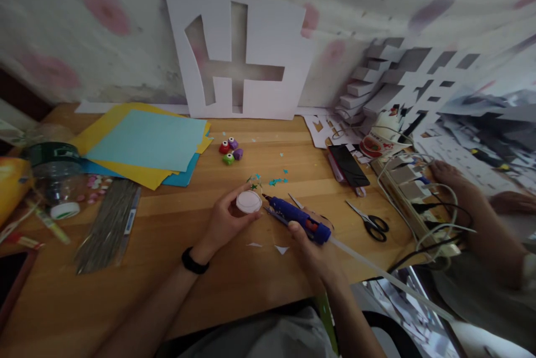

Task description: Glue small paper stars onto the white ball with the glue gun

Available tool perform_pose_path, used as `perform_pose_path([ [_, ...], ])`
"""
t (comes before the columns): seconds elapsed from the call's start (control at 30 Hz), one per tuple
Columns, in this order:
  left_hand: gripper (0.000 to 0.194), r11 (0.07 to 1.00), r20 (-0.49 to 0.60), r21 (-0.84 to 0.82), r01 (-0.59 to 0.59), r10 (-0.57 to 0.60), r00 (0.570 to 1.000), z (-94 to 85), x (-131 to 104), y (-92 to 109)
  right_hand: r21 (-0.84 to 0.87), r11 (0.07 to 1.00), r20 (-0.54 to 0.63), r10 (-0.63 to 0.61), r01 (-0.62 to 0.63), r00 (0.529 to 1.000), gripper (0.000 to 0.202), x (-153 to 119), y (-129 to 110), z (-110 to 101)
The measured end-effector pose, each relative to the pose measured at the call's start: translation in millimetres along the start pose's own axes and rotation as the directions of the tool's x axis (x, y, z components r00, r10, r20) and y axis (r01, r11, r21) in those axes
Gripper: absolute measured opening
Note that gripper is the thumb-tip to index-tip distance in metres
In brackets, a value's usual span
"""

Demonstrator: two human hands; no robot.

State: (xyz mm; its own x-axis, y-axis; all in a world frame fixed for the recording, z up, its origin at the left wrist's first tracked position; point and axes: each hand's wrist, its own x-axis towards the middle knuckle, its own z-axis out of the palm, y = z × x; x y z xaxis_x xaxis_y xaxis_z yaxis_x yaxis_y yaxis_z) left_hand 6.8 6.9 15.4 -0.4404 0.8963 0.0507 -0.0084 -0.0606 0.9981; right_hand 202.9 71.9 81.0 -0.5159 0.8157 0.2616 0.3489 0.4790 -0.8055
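My left hand (229, 216), a black band on its wrist, pinches a small round white piece (249, 201) with a flat top between thumb and fingers. In my right hand (312, 249) is a blue glue gun (295, 214), a long translucent glue stick (377, 268) trailing from its back. The gun's dark nozzle points left, close to the rim of the white piece; I cannot tell whether they touch. Just beyond lie teal star-shaped bits (274, 182). Two white paper scraps (282, 249) rest nearer to me. A metal blade partly shows behind the gun.
Black-handled scissors (372, 225), a phone (348, 165) and a power strip (400, 185) with tangled cords lie right. Coloured paper sheets (151, 137), a jar (56, 173) and silvery sticks (109, 224) are left. Small googly-eyed figures (231, 151) stand behind. Another person's hand (448, 176) is far right.
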Motion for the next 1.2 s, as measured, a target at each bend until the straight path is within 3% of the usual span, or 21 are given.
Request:
perform_pose_path([
  [1.2,0.069,0.998,-0.012,-0.058,0.034,-0.034,0.999,1.2,-0.5,11.3,0.033,0.998,-0.013,0.045,-0.045,0.999,0.034,-3.3,6.2,0.9],
])
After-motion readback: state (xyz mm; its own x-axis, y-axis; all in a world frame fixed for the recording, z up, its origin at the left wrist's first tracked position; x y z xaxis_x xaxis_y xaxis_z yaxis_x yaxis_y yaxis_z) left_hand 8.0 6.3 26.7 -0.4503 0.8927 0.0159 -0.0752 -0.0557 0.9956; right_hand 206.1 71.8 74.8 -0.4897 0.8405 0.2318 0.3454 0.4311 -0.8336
